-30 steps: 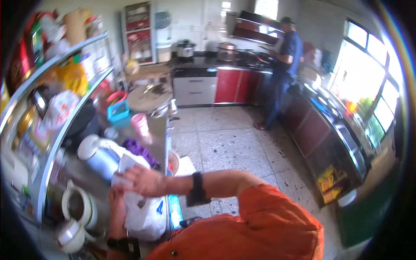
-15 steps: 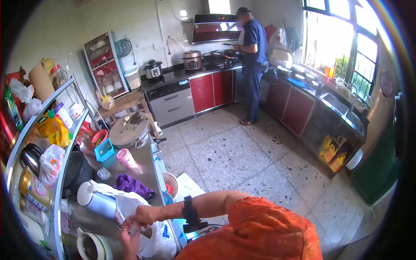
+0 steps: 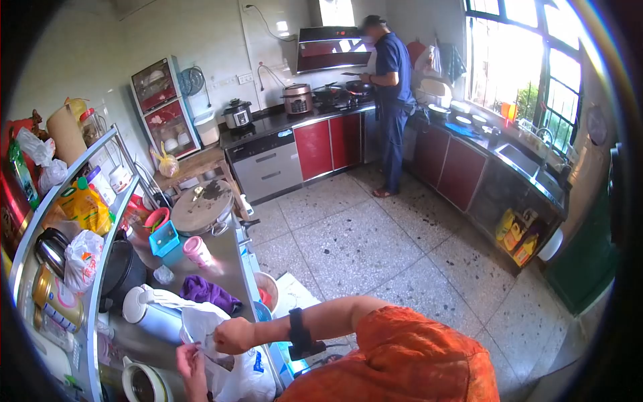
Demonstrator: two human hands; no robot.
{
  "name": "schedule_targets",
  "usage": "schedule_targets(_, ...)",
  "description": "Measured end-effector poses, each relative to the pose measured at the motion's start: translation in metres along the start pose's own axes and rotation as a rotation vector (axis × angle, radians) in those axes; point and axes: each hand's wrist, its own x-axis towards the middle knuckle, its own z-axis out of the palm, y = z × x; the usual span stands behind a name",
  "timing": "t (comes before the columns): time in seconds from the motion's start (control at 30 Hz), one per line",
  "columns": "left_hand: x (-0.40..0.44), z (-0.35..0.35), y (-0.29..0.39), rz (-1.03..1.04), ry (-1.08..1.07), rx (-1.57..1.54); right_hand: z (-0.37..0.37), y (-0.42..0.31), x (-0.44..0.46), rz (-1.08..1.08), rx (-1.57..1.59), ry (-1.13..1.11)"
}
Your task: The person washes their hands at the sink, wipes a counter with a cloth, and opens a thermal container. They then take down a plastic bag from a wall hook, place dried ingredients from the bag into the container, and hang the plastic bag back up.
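White plastic bag with blue print [image 3: 244, 380], near left: right hand [image 3: 234, 335] curled over it, left hand [image 3: 192, 367] bent at its edge; what they pinch is unclear.

My feed shows the wearer's creased orange short-sleeved shirt [image 3: 415, 358], and on the right forearm [image 3: 335, 319] a black strap [image 3: 296, 324] with a dark blocky fitting [image 3: 308, 350].

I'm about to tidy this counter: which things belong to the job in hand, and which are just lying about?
Job in hand: white plastic bag, at the left hand and right hand.

Apparently just lying about: purple cloth, pink cup, blue basket.
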Motion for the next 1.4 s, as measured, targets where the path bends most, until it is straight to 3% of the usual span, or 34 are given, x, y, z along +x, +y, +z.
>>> schedule_targets(0.03,-0.003,-0.001,0.003,0.084,0.016,0.039,0.01,0.011,0.005,0.0,0.002,0.002)
schedule_targets(0.1,-0.003,-0.002,-0.011,0.076,-0.068,0.19,0.036,0.039,0.02,-0.164,0.56,-0.207)
schedule_targets(0.13,-0.004,-0.003,-0.017,0.07,-0.15,0.339,0.024,0.028,0.019,0.046,0.62,-0.335)
schedule_targets(0.17,-0.005,0.002,-0.011,0.067,-0.147,0.339,0.017,0.019,0.018,0.045,0.621,-0.339)
schedule_targets(0.23,-0.005,0.017,0.002,0.087,-0.007,0.466,0.009,0.008,0.017,0.373,0.788,-0.428)
schedule_targets(0.27,0.004,0.007,-0.035,0.038,-0.028,0.272,0.009,0.008,0.017,0.375,0.789,-0.429)
schedule_targets(0.3,0.008,0.0,-0.054,0.037,-0.029,0.271,0.01,0.007,0.017,0.268,0.813,-0.48)
schedule_targets(0.37,0.016,-0.011,-0.077,0.267,-0.084,0.324,0.009,0.004,0.016,0.161,0.832,-0.527)
schedule_targets(0.43,0.018,-0.017,-0.087,0.148,-0.122,0.219,0.009,-0.004,0.006,-0.437,0.56,-0.024)
schedule_targets(0.47,0.018,-0.017,-0.086,0.088,-0.142,0.168,0.001,-0.001,0.004,-0.484,0.162,-0.006)
schedule_targets(0.5,0.018,-0.016,-0.084,0.026,-0.158,0.117,-0.002,-0.002,0.005,-0.482,0.162,-0.006)
schedule_targets(0.57,0.015,0.004,-0.035,-0.074,-0.135,-0.202,-0.004,-0.005,0.005,-0.244,-0.221,-0.111)
schedule_targets(0.7,0.008,0.0,-0.027,-0.07,-0.091,-0.095,0.012,0.002,0.008,-0.267,-0.298,-0.097)
schedule_targets(0.77,0.002,-0.003,-0.024,0.115,-0.009,-0.037,0.007,-0.002,0.006,-0.077,-0.131,-0.137)
schedule_targets(0.8,-0.001,-0.005,-0.025,0.114,-0.01,-0.036,0.004,-0.001,0.007,-0.077,-0.13,-0.136)
schedule_targets(0.87,-0.007,-0.007,-0.025,-0.015,-0.119,0.261,0.002,0.003,0.014,0.084,0.255,-0.227)
schedule_targets(0.9,-0.007,-0.004,-0.026,-0.017,-0.114,0.26,0.007,0.005,0.018,0.081,0.255,-0.231)
schedule_targets(0.97,-0.005,0.01,-0.016,0.204,-0.064,0.496,0.018,0.01,0.025,0.247,0.473,-0.31)
schedule_targets(1.0,-0.003,0.01,-0.022,0.214,-0.026,0.523,0.023,0.013,0.026,0.247,0.473,-0.31)
schedule_targets(1.03,0.001,0.009,-0.027,0.214,-0.026,0.522,0.025,0.015,0.027,0.259,0.574,-0.339)
schedule_targets(1.1,0.009,0.006,-0.035,0.127,-0.08,0.096,0.03,0.02,0.026,0.27,0.674,-0.367)
schedule_targets(1.17,0.013,0.006,-0.032,0.046,-0.049,-0.009,0.029,0.021,0.02,-0.286,0.329,-0.135)
schedule_targets(1.2,0.015,0.006,-0.031,-0.039,-0.02,-0.114,0.031,0.021,0.015,-0.287,0.329,-0.134)
schedule_targets(1.27,0.02,0.002,-0.034,-0.088,-0.046,-0.148,0.017,0.003,0.003,-0.315,-0.194,-0.083)
schedule_targets(1.4,0.028,-0.013,-0.053,-0.17,-0.124,-0.059,0.017,0.003,0.007,-0.464,-0.295,0.001)
